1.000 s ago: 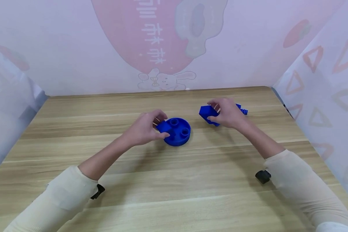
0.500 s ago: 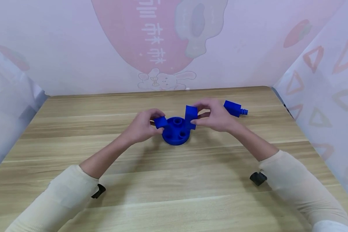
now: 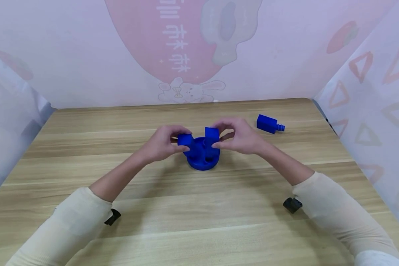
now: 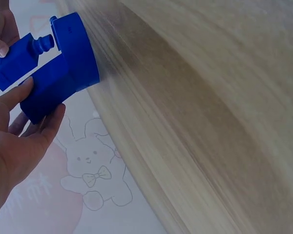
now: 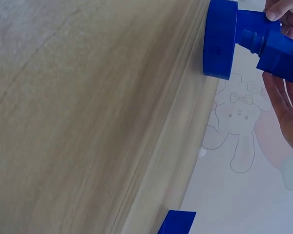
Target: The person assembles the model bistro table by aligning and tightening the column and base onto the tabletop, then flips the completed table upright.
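Note:
A round blue base [image 3: 203, 165] with raised sockets lies on the table. My left hand [image 3: 161, 145] pinches a blue rectangular block [image 3: 185, 140] between thumb and fingers. In the left wrist view this block [image 4: 45, 92] stands on the base [image 4: 82, 56], its lower end against it. My right hand [image 3: 242, 136] pinches a second blue block [image 3: 212, 133] above the base's right side. Its ridged, screw-like peg [image 5: 252, 41] points down at the base [image 5: 219, 41], with a small gap between them.
A third blue block [image 3: 266, 123] with a ridged peg lies on its side at the table's back right. The wooden table [image 3: 199, 210] ends at a printed back wall [image 3: 103, 66]. A similar wall [image 3: 385, 107] stands on the right.
My right hand has carried its block leftward from beside the third block to over the base, turning it peg-down. My left hand has shifted slightly, still holding its block at the base.

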Motion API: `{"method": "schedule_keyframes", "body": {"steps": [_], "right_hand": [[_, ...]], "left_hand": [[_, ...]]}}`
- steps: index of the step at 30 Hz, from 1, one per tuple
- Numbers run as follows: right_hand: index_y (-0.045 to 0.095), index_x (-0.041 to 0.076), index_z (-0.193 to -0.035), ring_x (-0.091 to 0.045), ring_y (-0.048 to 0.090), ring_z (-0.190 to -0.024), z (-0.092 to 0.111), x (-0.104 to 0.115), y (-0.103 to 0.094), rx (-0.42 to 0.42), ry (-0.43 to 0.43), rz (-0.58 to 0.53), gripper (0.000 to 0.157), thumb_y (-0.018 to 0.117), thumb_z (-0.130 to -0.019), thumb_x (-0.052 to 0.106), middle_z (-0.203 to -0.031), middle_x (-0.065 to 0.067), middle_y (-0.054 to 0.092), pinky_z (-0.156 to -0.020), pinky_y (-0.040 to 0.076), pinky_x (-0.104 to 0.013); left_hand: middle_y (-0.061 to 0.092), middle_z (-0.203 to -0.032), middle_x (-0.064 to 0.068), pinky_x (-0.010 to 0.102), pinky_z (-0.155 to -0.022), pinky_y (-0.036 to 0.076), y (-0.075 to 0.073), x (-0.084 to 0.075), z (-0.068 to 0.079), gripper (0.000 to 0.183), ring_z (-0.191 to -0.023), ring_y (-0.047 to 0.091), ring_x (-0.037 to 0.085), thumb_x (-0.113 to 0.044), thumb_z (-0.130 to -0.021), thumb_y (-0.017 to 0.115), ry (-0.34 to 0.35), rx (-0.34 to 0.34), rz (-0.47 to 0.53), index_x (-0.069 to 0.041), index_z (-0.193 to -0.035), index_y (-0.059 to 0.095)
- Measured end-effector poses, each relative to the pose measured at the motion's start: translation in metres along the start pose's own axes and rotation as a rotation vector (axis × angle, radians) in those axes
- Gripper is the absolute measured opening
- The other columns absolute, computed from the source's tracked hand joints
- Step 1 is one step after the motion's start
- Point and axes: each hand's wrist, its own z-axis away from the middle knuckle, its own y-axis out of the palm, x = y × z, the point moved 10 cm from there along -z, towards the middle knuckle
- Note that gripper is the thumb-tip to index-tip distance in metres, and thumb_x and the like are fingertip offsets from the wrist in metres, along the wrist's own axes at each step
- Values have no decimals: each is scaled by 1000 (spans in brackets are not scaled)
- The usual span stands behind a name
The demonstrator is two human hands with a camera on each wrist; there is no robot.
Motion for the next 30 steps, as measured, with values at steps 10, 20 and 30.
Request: {"method": "schedule_keyframes", "body": {"steps": [10,20,30], "right_hand": [[70,-5,-120,-28,67,-99,2,0,13,63,-21,-2,41,84,-82,-6,-109,-14,69,-86,61,-49],[67,-8,-117,-29,67,-101,3,0,29,145,-60,47,41,85,-80,-6,-113,-17,68,-87,61,-48],[66,-7,-122,-26,67,-99,-2,3,34,207,-101,149,46,87,-82,1,-113,-15,72,-81,62,-37]], "left_hand": [[66,-126,28,53,-100,54,3,-1,-1,43,-113,67,40,8,-88,78,22,54,14,15,-128,63],[67,-125,26,52,-99,55,3,2,-3,43,-112,67,38,3,-87,80,7,54,19,12,-127,65],[69,-123,23,50,-97,56,0,7,-5,44,-108,70,35,3,-86,82,-27,72,41,9,-127,67]]}}
